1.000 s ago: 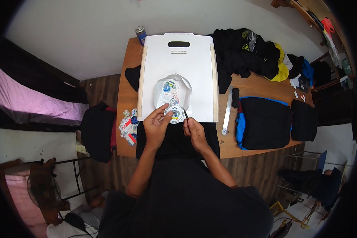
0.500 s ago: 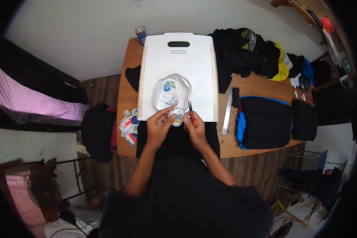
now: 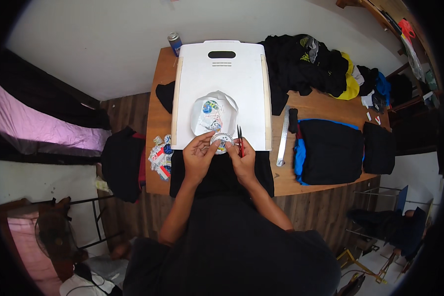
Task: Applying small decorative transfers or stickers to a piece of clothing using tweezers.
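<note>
Both hands meet at the near edge of a white board [image 3: 251, 98]. My left hand [image 3: 198, 154] is closed, pinching a round white patch [image 3: 222, 143] with a dark and yellow design by its left side. The fingers of my right hand [image 3: 243, 160] touch the patch's right side. That same hand grips small scissors [image 3: 240, 143] with red handles and dark pointed blades, tips pointing away from me. Just beyond the patch stands a white paper bowl [image 3: 196, 118], holding a blue round piece and thin thread or paper scraps.
A pile of patches [image 3: 160, 159] lies left of the board. To the right are a metal ruler [image 3: 283, 138] and folded black cloth [image 3: 330, 150]. Heaped black clothes [image 3: 301, 64] fill the back right. A spray can [image 3: 174, 44] stands at the back left of the wooden table [image 3: 158, 113].
The patch has turned and tilted between my fingers and sits slightly higher. My right fingers have come onto its edge, and the scissors have shifted a little to the right.
</note>
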Demonstrator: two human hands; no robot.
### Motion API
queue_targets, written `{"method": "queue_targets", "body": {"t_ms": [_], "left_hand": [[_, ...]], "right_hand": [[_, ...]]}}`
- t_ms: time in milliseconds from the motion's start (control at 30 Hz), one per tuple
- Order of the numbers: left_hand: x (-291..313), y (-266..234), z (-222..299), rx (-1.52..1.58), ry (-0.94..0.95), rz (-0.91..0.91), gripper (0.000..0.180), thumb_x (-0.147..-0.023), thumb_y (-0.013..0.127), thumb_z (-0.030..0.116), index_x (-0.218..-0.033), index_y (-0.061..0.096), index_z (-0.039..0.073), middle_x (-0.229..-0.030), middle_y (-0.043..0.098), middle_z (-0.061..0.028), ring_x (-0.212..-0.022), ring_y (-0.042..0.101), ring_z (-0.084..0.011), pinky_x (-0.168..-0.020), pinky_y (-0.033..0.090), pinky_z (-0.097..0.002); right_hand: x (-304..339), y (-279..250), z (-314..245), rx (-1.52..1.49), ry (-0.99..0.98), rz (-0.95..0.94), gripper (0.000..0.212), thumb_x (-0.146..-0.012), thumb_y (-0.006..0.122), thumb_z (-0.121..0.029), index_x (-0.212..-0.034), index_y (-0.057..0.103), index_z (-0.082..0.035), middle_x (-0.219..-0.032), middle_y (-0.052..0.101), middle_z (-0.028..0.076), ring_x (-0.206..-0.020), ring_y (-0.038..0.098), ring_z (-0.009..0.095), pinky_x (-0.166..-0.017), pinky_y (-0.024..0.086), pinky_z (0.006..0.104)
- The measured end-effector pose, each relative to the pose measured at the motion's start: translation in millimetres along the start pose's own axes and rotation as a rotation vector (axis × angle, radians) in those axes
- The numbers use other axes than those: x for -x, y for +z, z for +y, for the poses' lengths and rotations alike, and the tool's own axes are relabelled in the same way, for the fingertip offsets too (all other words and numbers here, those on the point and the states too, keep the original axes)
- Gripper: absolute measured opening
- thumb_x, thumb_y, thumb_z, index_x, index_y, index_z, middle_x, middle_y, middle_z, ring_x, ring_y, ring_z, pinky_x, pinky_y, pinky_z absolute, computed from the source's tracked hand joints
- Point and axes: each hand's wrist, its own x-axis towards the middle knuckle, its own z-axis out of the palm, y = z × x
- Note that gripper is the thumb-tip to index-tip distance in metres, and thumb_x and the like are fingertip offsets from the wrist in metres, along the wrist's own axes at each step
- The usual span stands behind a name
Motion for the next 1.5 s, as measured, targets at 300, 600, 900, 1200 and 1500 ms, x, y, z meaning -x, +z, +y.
{"method": "queue_targets", "body": {"t_ms": [300, 600, 900, 1200, 1500], "left_hand": [[-1.9, -0.5, 2.1, 0.081, -0.072, 0.055, 0.035, -0.09, 0.068, -0.007, -0.124, 0.06, -0.009, -0.108, 0.068, -0.0117, -0.097, 0.065, -0.0127, -0.084, 0.054, -0.0232], [-1.4, 0.1, -0.1, 0.05, -0.087, 0.072, 0.031, -0.091, 0.067, -0.006, -0.121, 0.062, -0.01, -0.109, 0.068, -0.0132, -0.098, 0.065, -0.0131, -0.084, 0.053, -0.0241], [-4.0, 0.5, 8.5, 0.062, -0.035, 0.075, 0.034, -0.092, 0.067, -0.003, -0.124, 0.059, -0.01, -0.113, 0.067, -0.0159, -0.104, 0.066, -0.0172, -0.09, 0.053, -0.0252], [-4.2, -0.5, 8.0, 0.075, -0.033, 0.057, 0.036, -0.092, 0.067, -0.004, -0.126, 0.059, -0.01, -0.114, 0.066, -0.0168, -0.105, 0.065, -0.0175, -0.091, 0.053, -0.0255], [-3.2, 0.4, 9.0, 0.055, -0.019, 0.053, 0.035, -0.092, 0.066, -0.004, -0.126, 0.059, -0.011, -0.114, 0.067, -0.0163, -0.104, 0.065, -0.0167, -0.09, 0.053, -0.0253]], "right_hand": [[2.6, 4.4, 0.7, -0.081, 0.042, 0.069, 0.021, -0.094, 0.072, -0.017, -0.092, 0.053, -0.008, -0.066, 0.044, -0.009, -0.058, 0.038, 0.0, -0.052, 0.03, 0.018], [8.8, 2.6, -2.9, -0.081, 0.051, 0.009, 0.016, -0.101, 0.061, -0.018, -0.093, 0.054, -0.007, -0.067, 0.036, -0.009, -0.061, 0.03, 0.0, -0.055, 0.025, 0.0192], [18.0, -18.1, 6.4, -0.212, 0.071, -0.242, 0.038, -0.111, 0.033, -0.035, -0.097, 0.051, -0.005, -0.065, 0.033, -0.005, -0.057, 0.029, 0.006, -0.054, 0.026, 0.023], [20.7, -17.4, 8.5, -0.183, 0.075, -0.27, 0.037, -0.11, 0.034, -0.037, -0.094, 0.048, -0.007, -0.065, 0.033, -0.004, -0.058, 0.03, 0.007, -0.055, 0.027, 0.0238], [21.4, -16.7, 5.5, -0.165, 0.065, -0.256, 0.038, -0.11, 0.036, -0.038, -0.091, 0.049, -0.008, -0.064, 0.034, -0.005, -0.057, 0.03, 0.007, -0.055, 0.027, 0.0235]]}}
